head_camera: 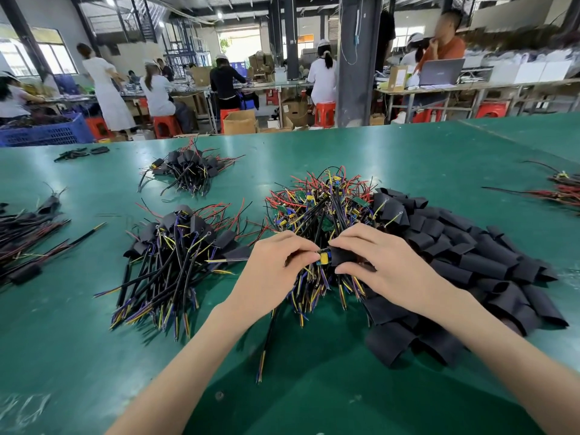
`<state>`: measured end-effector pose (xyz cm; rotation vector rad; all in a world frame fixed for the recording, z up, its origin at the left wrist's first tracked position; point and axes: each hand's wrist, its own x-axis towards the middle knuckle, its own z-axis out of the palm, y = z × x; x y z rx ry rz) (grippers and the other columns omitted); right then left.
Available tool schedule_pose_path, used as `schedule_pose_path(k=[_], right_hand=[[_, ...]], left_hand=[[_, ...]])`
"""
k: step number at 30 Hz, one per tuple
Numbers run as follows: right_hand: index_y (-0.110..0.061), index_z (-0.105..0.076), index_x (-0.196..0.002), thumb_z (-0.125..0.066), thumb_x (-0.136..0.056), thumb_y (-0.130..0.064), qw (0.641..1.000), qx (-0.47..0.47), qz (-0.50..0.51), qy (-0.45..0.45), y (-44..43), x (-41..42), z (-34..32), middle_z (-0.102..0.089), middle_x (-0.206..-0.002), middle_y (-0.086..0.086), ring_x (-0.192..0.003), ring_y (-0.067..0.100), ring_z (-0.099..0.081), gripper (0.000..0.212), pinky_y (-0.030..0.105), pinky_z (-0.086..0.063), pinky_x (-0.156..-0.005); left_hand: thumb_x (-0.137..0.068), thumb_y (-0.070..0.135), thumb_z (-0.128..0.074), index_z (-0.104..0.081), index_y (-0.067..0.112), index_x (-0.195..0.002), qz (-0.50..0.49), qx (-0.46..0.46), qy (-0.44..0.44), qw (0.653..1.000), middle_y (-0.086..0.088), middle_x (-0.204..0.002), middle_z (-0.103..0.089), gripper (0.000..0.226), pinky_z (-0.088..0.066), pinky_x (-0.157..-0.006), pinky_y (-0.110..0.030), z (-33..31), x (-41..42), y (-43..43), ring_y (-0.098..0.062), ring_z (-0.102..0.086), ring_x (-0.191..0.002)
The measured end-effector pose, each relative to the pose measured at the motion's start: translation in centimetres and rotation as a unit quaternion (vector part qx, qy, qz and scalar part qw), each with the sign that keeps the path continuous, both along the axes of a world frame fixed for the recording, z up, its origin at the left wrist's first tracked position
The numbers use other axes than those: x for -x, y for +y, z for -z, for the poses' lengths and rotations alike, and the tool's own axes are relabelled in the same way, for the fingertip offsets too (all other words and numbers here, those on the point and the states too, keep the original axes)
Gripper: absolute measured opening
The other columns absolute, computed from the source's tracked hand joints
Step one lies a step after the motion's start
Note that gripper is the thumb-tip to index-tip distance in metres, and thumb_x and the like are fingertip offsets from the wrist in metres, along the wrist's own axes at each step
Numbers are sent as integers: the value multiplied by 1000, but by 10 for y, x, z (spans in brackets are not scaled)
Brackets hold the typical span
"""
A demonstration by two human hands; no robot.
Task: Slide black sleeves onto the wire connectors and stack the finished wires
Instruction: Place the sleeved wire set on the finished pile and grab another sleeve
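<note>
Over the green table (94, 356), my left hand (276, 271) pinches a wire connector (323, 258) with a yellow and blue part. My right hand (376, 262) pinches a black sleeve (340, 255) whose mouth meets that connector. Its black cable (266, 340) hangs toward me. Behind my hands lies a heap of bare wires with small green boards (320, 202). A big pile of loose black sleeves (464, 252) spreads to the right. A stack of sleeved wires (175, 246) lies to the left.
Another sleeved stack (188, 171) sits farther back on the left. More wire bundles lie at the left edge (25, 240) and the far right edge (561, 189). Beyond the table, people work at benches among red stools, cardboard boxes and a blue crate (47, 133).
</note>
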<state>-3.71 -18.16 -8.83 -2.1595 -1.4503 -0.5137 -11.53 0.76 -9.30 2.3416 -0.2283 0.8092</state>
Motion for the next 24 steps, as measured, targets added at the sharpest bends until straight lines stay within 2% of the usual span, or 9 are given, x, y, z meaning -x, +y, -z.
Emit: schedule_pose_path(k=[4,6,9,13,18,20,24], right_hand=[[-9,-64,-114,-70,-84,-22,999,6,4,-53,1,2,1,-60,-107,1,-83,13,-58,34,27,-49,-73],[-8,-64,-114,-70,-84,-22,998,4,-2,-60,2,3,2,-60,-107,3,-84,16,-60,33,30,-51,-72],[-7,-64,-114,-70,-85,-21,998,3,-13,-62,3,4,4,-60,-107,5,-81,19,-61,33,33,-54,-68],[-8,-64,-114,-70,-85,-23,998,0,-16,-62,4,5,6,-60,-107,4,-78,15,-58,34,29,-51,-68],[-7,-65,-113,-69,-85,-21,997,-12,-17,-70,5,4,8,-61,-106,4,-78,14,-57,32,30,-52,-68],[-6,-64,-113,-68,-86,-21,997,-20,-19,-68,5,4,8,-61,-107,5,-84,19,-61,31,34,-54,-71],[-6,-61,-118,-63,-88,-23,997,-50,-27,-56,8,3,10,-58,-113,5,-96,20,-60,34,38,-52,-80]], left_hand=[[-84,9,-69,-73,9,-87,-3,15,5,1000,10,-77,-60,5,-34,-69,-6,2,0,-4,2,-53,-73],[-83,7,-69,-71,10,-89,1,40,11,999,7,-78,-63,7,-37,-69,-6,3,0,-7,-1,-55,-74],[-83,4,-68,-59,24,-96,18,102,34,994,7,-76,-65,25,-40,-69,-6,4,1,-10,1,-57,-70],[-83,2,-67,-48,35,-94,19,111,41,993,9,-74,-63,39,-40,-68,-6,4,2,-14,3,-55,-66],[-83,4,-67,-57,21,-93,1,76,40,996,10,-71,-59,22,-38,-66,-7,4,2,-15,3,-52,-67],[-84,9,-68,-63,14,-92,-21,44,42,998,6,-72,-60,11,-39,-66,-11,4,1,-13,-2,-52,-68],[-83,9,-69,-68,9,-85,-23,-13,29,999,2,-77,-57,3,-36,-67,-8,-1,0,-7,-6,-49,-69]])
